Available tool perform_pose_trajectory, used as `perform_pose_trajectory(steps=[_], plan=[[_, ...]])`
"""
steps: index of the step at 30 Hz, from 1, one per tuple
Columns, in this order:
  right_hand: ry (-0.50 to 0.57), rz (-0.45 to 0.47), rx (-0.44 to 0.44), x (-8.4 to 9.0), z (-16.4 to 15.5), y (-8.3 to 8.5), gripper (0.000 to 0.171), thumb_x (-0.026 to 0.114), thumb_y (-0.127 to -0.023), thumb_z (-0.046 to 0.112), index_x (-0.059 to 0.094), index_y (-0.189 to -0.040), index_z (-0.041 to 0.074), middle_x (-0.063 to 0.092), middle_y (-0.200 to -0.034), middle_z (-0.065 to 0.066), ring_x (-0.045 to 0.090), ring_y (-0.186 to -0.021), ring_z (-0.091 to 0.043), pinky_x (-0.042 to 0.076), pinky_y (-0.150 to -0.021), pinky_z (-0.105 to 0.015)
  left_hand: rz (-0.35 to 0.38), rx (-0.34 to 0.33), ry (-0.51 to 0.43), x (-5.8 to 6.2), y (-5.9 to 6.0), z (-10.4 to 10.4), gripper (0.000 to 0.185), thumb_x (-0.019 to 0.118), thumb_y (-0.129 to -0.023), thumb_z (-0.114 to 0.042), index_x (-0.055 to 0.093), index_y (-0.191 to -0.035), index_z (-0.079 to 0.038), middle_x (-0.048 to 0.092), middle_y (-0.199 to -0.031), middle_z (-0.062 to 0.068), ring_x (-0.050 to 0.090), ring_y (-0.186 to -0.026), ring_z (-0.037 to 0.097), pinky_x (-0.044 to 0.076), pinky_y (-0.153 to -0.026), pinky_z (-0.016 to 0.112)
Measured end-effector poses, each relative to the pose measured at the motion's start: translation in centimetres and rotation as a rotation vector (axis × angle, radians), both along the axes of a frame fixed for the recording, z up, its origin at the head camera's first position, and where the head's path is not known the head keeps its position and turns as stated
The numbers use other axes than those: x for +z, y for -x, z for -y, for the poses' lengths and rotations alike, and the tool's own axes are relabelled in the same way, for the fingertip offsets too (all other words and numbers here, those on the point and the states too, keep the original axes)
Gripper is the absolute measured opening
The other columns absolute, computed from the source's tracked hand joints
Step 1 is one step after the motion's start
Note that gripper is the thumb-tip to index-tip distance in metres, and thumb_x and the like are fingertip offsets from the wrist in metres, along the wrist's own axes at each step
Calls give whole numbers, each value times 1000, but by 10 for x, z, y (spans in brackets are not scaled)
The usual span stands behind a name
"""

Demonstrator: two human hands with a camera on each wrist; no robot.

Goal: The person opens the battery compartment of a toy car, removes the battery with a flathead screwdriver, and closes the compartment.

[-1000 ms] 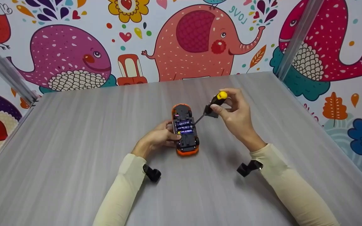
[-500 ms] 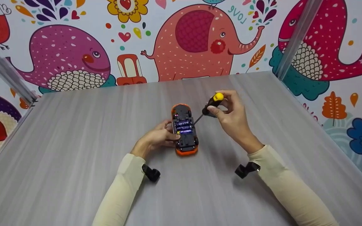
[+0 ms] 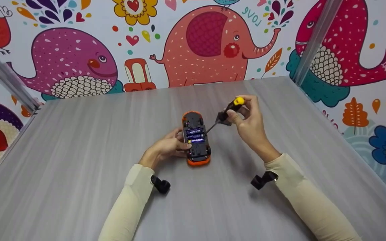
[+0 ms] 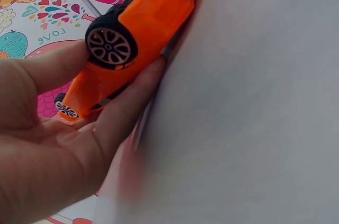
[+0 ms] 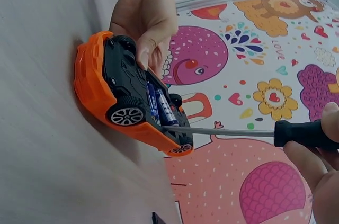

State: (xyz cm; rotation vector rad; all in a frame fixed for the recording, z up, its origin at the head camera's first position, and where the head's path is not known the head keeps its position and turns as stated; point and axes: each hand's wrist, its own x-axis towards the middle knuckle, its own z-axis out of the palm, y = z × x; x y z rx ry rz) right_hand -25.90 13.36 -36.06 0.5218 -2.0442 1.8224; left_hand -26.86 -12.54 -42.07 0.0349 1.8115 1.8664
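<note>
An orange toy car [image 3: 196, 139] lies upside down on the grey table [image 3: 79, 150], its battery bay open and purple batteries [image 3: 194, 135] showing. My left hand [image 3: 183, 139] grips the car's left side, thumb and fingers curled round the body [image 4: 137, 33]. My right hand [image 3: 238, 108] holds a screwdriver [image 3: 230, 108] with a black handle and yellow cap. Its thin shaft [image 5: 222, 131] slants down to the right edge of the battery bay beside the batteries [image 5: 159, 105]. In the right wrist view my left hand's fingers [image 5: 145, 17] press on the car's black underside.
A small dark piece [image 3: 224, 123] lies on the table under the screwdriver handle. Colourful cartoon-animal walls [image 3: 209, 43] close the table at the back and both sides. Black wrist camera mounts [image 3: 161, 185] sit on both sleeves.
The screwdriver handle swung slightly left and then back to the right, with its tip staying at the battery bay. My left hand and the car have not moved.
</note>
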Motion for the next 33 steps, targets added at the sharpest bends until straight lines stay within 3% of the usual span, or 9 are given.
perform_pose_trajectory(steps=[5,14,23,28,33], plan=[[37,65,-16,-5,-9,8,43,63,-95,-1,39,-131,1,55,-119,-13,68,-105,-22,61,-80,-24,-2,-2,8,0,-1,1,79,61,-90,9,22,-156,-11,46,-152,19,62,-120,32,52,-103,54],[204,204,-28,-19,-23,27,42,52,-100,-5,33,-136,0,52,-122,-20,72,-96,-9,62,-79,-30,-1,6,7,0,-1,2,74,60,-90,10,26,-153,-10,45,-151,19,63,-117,30,54,-101,53],[323,323,-67,-27,-28,37,35,50,-101,-3,37,-133,3,56,-116,-12,73,-90,-12,62,-78,-30,2,10,-5,0,-1,0,78,60,-90,10,21,-155,-9,43,-153,20,63,-116,31,53,-102,53],[310,352,-73,-26,-31,37,34,51,-101,1,38,-133,3,57,-112,-8,72,-91,-10,62,-78,-29,-5,-1,-18,0,-1,-1,77,59,-91,10,19,-154,-6,43,-153,21,65,-108,27,54,-100,52],[250,334,-85,-16,-34,32,33,53,-102,7,41,-133,11,56,-125,-12,68,-105,-16,62,-81,-29,-11,4,-11,1,-1,-1,78,59,-90,10,19,-155,-5,44,-151,23,64,-113,30,52,-102,54]])
